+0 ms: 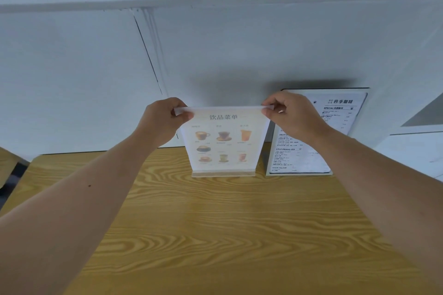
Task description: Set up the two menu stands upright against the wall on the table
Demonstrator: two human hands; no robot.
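Observation:
A drinks menu stand (224, 143) with pictures of cups and a pale wooden base stands upright on the wooden table (215, 223), close to the white wall. My left hand (165, 120) pinches its top left corner and my right hand (291, 115) pinches its top right corner. Just to its right, a second menu stand (311, 151) with black text on white stands upright against the wall; my right hand and forearm cover part of it.
The white wall (215, 55) runs along the table's far edge. A dark vertical seam (148, 55) marks the wall at the left. Another pale surface (419, 151) lies beyond the table at the right.

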